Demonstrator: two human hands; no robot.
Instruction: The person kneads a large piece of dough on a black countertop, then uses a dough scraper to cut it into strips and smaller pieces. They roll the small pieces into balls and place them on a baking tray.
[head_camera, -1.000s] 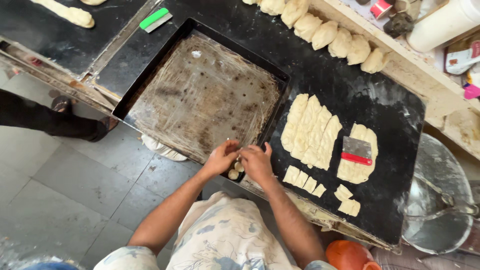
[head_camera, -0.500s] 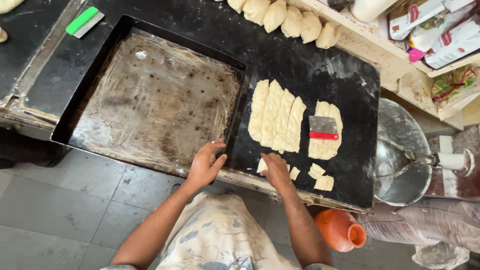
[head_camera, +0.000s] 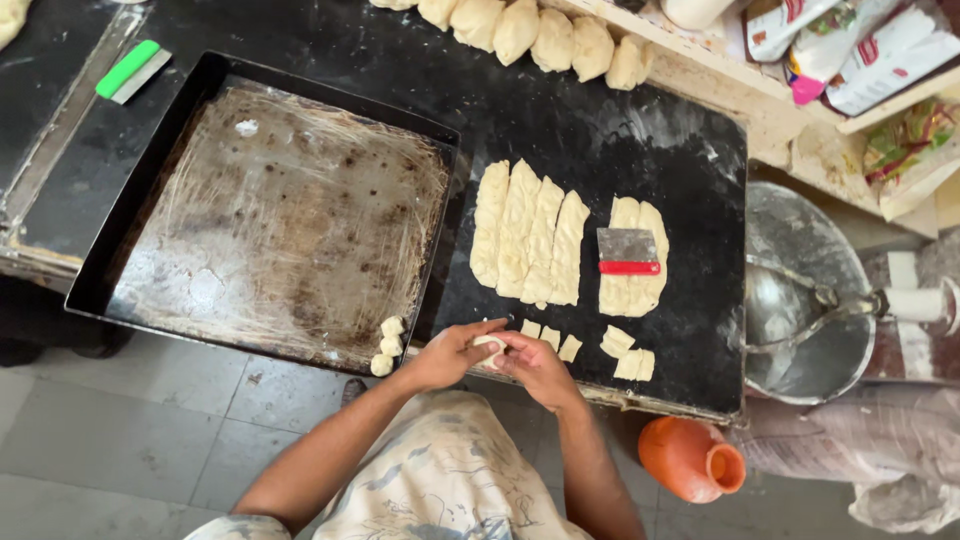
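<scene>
Black floured desk (head_camera: 600, 130) over grey tiled floor (head_camera: 120, 440); your left hand (head_camera: 447, 352) and right hand (head_camera: 535, 365) pinch one dough piece (head_camera: 489, 343) together.

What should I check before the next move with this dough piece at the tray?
1. Dough piece held between left hand and right hand: ok, both hands are on it.
2. Free space on the baking tray: ok, only three small dough balls sit at its near right corner.
3. More cut pieces ready on the black board: ok, several lie beside the hands.
4. Scraper out of the way: ok, resting on the uncut dough sheet.
5. Dough strips left to cut: ok, four lie side by side.
6. Shape of the held piece: cannot tell, the fingers hide most of it.
</scene>
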